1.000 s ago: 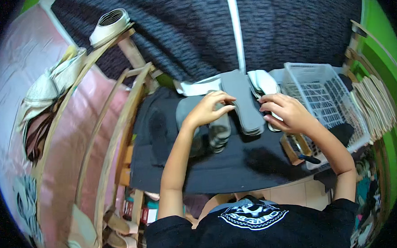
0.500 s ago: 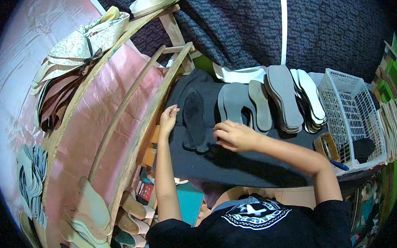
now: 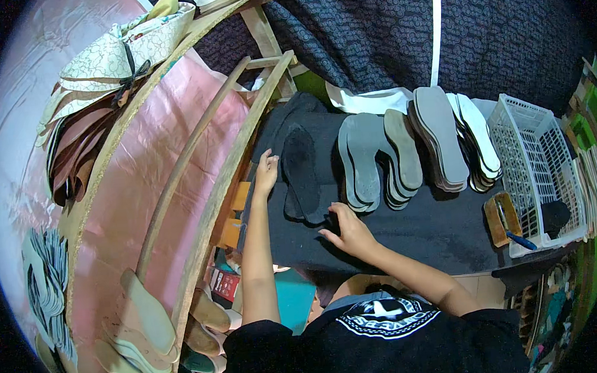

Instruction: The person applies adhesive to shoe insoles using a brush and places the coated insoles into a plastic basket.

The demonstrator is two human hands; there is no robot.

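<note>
Two dark, sole-shaped pieces (image 3: 303,183), partly overlapping, lie on the black cloth-covered table (image 3: 416,241) in front of me. Just left of them is my left hand (image 3: 266,173), its fingers loosely stretched and holding nothing. My right hand (image 3: 349,232) hovers by their near right end, thumb and fingers apart, nothing between them. To the right stand stacks of soles: a grey stack (image 3: 361,159), a brownish-grey stack (image 3: 403,147), a taller light-grey stack (image 3: 439,138) and a white-topped stack (image 3: 478,140).
A white plastic basket (image 3: 529,174) stands at the table's right end. Before it sits a small glue-stained container (image 3: 501,220) with a blue-handled tool (image 3: 521,241). A wooden rack (image 3: 227,170) borders the left side; soles (image 3: 148,312) and tied brown sheets (image 3: 90,143) rest beyond.
My right hand has moved nearer to me, its thumb and fingers spreading apart. The left hand stays beside the dark pieces. The whole view has shifted slightly.
</note>
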